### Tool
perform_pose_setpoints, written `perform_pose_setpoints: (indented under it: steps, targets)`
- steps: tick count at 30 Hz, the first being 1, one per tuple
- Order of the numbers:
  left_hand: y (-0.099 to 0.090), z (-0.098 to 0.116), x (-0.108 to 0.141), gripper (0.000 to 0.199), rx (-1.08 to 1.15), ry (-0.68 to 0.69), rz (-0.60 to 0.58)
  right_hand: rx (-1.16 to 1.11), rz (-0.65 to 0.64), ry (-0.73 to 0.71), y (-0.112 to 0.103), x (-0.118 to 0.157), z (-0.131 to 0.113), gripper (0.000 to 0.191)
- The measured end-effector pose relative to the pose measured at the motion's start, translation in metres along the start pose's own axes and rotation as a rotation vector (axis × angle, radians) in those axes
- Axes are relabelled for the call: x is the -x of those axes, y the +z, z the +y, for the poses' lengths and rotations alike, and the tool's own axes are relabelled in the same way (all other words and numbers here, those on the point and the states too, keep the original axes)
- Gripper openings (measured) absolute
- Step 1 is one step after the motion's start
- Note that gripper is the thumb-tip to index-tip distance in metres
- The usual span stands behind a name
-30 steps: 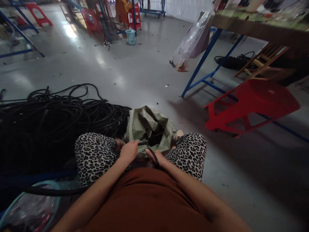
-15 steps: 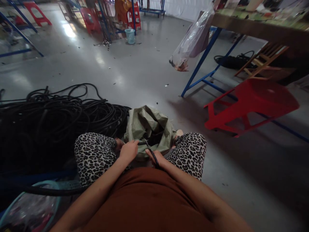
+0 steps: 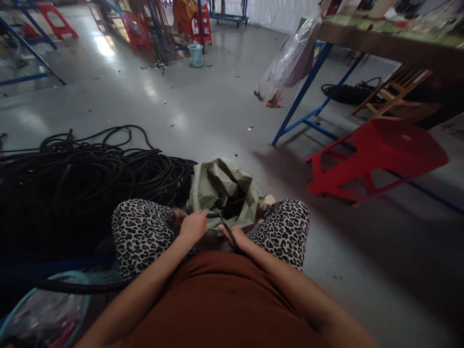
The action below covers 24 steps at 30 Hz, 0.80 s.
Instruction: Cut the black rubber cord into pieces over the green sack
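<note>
My left hand [image 3: 194, 226] is closed around a short end of black cord [image 3: 213, 215], which sticks out to the right from the fingers. My right hand [image 3: 238, 236] grips a pair of scissors with black handles [image 3: 229, 232]. Their metal blades [image 3: 220, 215] point up and away, meeting the cord near its tip. Whether the blades are parted is too small to tell. Both hands are over the near rim of an open greenish woven sack [image 3: 201, 186], which stands between my knees. Dark pieces lie inside it, partly in shadow.
A big heap of black cord [image 3: 108, 169] lies to the left. A light-blue basket [image 3: 87, 302] with plastic stuff stands at lower left. On the right are a tilted red plastic stool [image 3: 380, 154], a blue-legged table [image 3: 304, 96] and a hanging clear bag [image 3: 282, 63].
</note>
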State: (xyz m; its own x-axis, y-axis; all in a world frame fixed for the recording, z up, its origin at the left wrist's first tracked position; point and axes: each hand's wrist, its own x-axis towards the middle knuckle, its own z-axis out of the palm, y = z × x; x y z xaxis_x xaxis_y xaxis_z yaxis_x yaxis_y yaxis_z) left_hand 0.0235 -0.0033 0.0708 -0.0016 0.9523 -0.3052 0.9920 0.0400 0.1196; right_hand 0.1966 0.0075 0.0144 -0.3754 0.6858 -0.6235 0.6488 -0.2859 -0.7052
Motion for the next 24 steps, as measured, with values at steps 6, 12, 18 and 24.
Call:
perform_pose_setpoints:
  steps: [6, 12, 18, 24]
  targets:
    - [0.003, -0.003, -0.001, 0.032, -0.001, 0.015, 0.049, 0.004, 0.049, 0.028, 0.0, -0.007, 0.008, 0.055]
    - [0.003, -0.004, -0.001, 0.032, 0.039, -0.022, 0.066, -0.236, -0.013, 0.154, 0.004, -0.013, 0.016, 0.055]
    - [0.003, -0.005, -0.001, 0.034, 0.083, -0.069, 0.054, -0.267, -0.077, 0.066, 0.005, -0.013, 0.013, 0.049]
    - [0.0, -0.004, 0.0, 0.033, 0.085, -0.092, 0.065, -0.292, -0.157, 0.037, 0.001, 0.0, -0.002, 0.044]
